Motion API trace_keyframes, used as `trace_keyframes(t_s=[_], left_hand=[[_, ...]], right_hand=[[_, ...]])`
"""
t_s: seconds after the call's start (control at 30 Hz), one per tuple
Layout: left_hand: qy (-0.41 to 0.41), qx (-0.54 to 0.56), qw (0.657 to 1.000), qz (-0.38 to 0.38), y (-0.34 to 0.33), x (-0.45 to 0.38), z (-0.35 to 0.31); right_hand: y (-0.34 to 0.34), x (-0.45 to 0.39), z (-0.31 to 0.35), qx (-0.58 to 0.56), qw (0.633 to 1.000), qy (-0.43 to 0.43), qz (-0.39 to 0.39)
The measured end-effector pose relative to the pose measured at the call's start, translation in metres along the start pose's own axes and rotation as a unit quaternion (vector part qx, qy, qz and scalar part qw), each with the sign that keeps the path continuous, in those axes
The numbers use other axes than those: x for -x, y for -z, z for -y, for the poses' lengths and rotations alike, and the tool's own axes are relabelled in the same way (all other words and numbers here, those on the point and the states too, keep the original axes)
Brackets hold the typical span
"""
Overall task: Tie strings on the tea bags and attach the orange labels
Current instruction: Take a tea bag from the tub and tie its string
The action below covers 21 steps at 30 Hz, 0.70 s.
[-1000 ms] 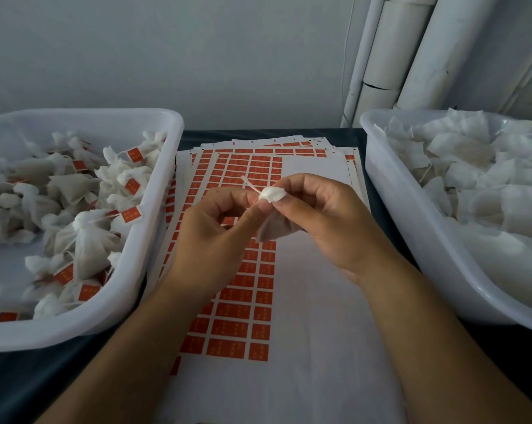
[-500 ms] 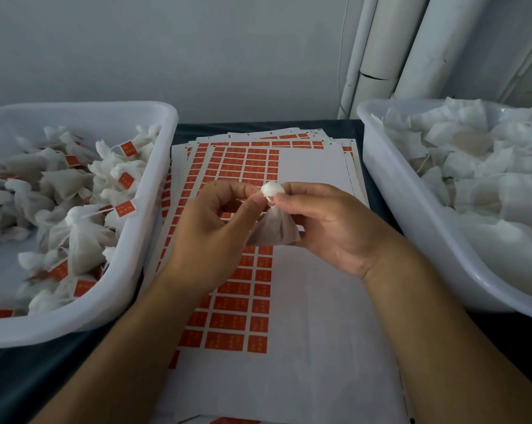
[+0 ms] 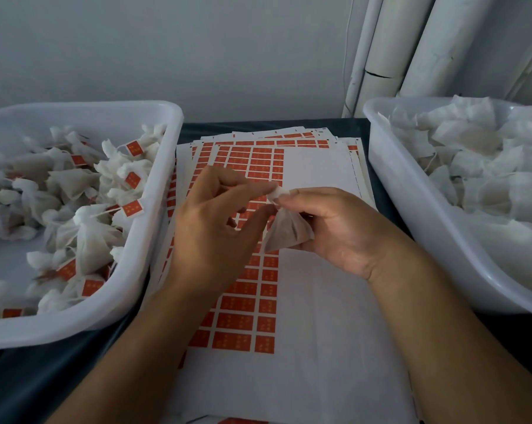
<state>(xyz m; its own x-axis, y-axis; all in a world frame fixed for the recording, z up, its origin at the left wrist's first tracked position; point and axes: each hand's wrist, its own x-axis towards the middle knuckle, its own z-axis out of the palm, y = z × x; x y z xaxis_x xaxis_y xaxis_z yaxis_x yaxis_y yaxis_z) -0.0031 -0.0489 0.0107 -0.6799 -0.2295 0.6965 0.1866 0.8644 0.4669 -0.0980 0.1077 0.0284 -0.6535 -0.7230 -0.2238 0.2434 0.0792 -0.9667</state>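
Note:
My right hand pinches the gathered neck of a white tea bag, whose filled body hangs below my fingers. My left hand is just left of it, thumb and fingertips pinching at the bag's bunched top; the string there is too thin to make out. Both hands hover over a stack of sheets of orange labels. No label is on the held bag.
A white tub on the left holds several tied tea bags with orange labels. A white tub on the right holds a pile of untied white tea bags. White pipes stand at the back right.
The hands have dropped slightly and the tea bag's body now hangs fully visible below my right fingers. My left fingers have spread and shifted at the bag's top.

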Motion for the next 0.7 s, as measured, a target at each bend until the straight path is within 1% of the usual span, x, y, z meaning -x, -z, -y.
trace_keyframes(t_s=[0.17,0.4,0.53,0.7], left_hand=[[-0.05,-0.02,0.999,0.01,0.0033,-0.0014,0.0062],[-0.091,-0.02,0.995,-0.026,0.0024,0.0003,0.0076],[-0.084,-0.024,0.996,-0.027,0.0018,0.0011,0.0067],[-0.046,-0.037,0.998,0.001,-0.001,0.0011,0.0056]], right_hand=[[-0.0006,0.0013,0.0001,0.005,1.0,-0.009,-0.015],[-0.0027,0.0021,0.0012,0.021,0.999,-0.009,-0.03],[-0.0017,0.004,0.0023,0.03,0.999,-0.007,-0.034],[-0.004,0.0037,0.0018,0.076,0.995,-0.003,-0.07]])
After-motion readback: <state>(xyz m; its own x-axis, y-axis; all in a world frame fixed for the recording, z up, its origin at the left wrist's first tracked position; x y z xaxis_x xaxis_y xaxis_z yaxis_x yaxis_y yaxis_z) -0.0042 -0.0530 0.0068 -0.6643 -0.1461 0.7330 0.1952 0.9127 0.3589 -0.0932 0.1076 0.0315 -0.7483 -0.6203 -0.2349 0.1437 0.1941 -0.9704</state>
